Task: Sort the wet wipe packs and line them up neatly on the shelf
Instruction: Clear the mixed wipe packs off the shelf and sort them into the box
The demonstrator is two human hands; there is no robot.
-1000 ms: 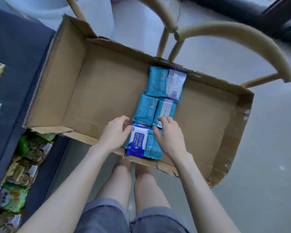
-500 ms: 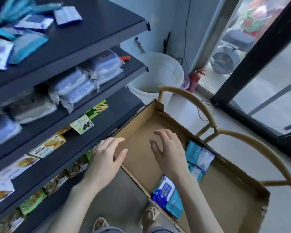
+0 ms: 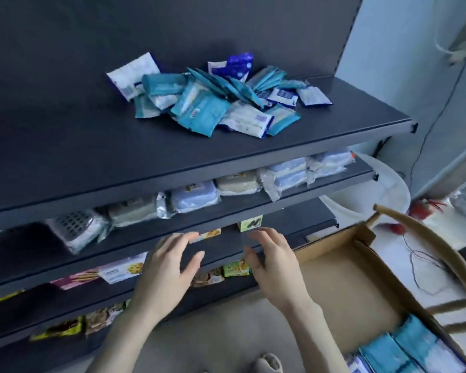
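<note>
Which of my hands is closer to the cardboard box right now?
Right. The right hand hovers at the cardboard box's left edge; the left hand is farther left, beyond the right hand.

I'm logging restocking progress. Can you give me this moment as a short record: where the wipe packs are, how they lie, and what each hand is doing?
pile: wipe packs, heaped loose, overlapping, unsorted
place: top shelf, right of middle
colours: mostly teal, some white, some dark blue
container: box, cardboard, lower right
in container: spare packs at its near end
left hand: open, empty, in front of lower shelves
right hand: open, empty, beside the left
lined up: none yet
</note>
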